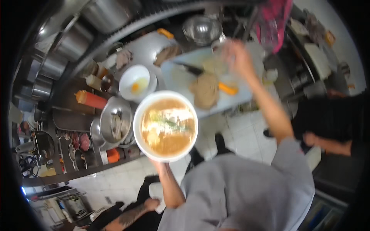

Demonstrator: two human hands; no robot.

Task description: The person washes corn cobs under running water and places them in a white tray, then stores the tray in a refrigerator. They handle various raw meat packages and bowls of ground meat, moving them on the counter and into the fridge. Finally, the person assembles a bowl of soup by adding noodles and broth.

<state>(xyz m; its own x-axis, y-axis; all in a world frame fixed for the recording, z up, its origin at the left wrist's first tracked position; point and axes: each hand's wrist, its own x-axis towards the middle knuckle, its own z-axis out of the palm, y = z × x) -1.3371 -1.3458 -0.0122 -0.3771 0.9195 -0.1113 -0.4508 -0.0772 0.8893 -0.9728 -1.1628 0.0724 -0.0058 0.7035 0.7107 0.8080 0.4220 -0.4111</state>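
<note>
My left hand (161, 165) holds up a white bowl (137, 133) of brown soup from below, mostly hidden under it. Pale pieces and green strips float in the broth, and light glares off its surface. My right hand (239, 57) is raised over the far right part of a pale cutting board (175, 79). Motion smears its fingers, so I cannot tell whether they grip anything. Below that hand, a tan, cloth-like piece (205, 90) lies on the board beside an orange handle (228, 88) and a dark blade (189, 68).
Left of the board stands a white bowl with egg (135, 87). A metal bowl (115, 119) and a red squeeze bottle (90, 99) are near it. A metal colander (202, 29) sits at the back. Other people's arms show at right (329, 144) and lower left (127, 218).
</note>
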